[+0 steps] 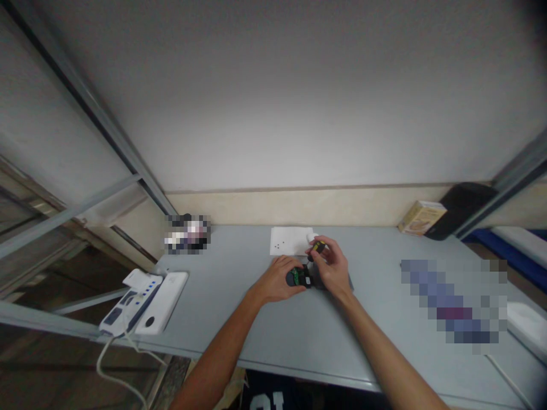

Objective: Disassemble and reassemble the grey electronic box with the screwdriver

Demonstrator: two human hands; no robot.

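Observation:
My left hand (280, 279) is closed around the left side of a small black device (292, 278) that lies on the desk. A green circuit board (296, 277) shows inside it. In my right hand (335, 267) is a screwdriver (317, 249) with a yellow and black handle, tilted, its lower end pointing down at the device. The exact contact of its tip is too small to make out. Part of a dark flat piece (351, 282) shows under and beside my right hand. Just behind both hands lies a white sheet of paper (286, 236) with several tiny dark screw-like bits on it.
On the left stand a power strip (132, 304) with cables and a white power bank-like box (164, 304). A yellow box (423, 217) leans by a black object (464, 208) at the back right. Blurred-out items lie on both sides of the grey desk (294, 341). A wall closes the back.

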